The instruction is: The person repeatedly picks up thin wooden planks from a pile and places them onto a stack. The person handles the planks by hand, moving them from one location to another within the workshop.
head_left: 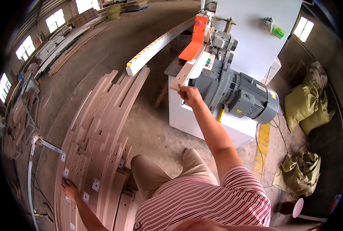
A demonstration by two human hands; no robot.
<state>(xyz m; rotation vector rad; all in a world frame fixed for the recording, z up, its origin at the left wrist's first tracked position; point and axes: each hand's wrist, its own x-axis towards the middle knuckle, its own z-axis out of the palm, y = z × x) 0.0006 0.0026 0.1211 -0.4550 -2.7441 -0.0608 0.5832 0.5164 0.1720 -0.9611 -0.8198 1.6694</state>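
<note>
My right hand [190, 95] is closed round the near end of a brown drilled plank [183, 76], which runs away from me under the orange guard [192, 51] of a machine. Beside that hand sits a big grey electric motor [252, 94] with its gearbox. My left hand [70, 190] is down at the lower left, its fingers stretched over a stack of long brown planks [88, 163]. Holes and white labels show on several of those planks. My left palm is turned down, so its underside is hidden.
A long white rail [152, 52] with yellow pieces along its top extends away from the stack. The machine's pale cabinet [189, 119] stands at the right front. Green-yellow sacks [304, 104] lie to the right, a metal frame [31, 165] to the left. Cables trail across the floor.
</note>
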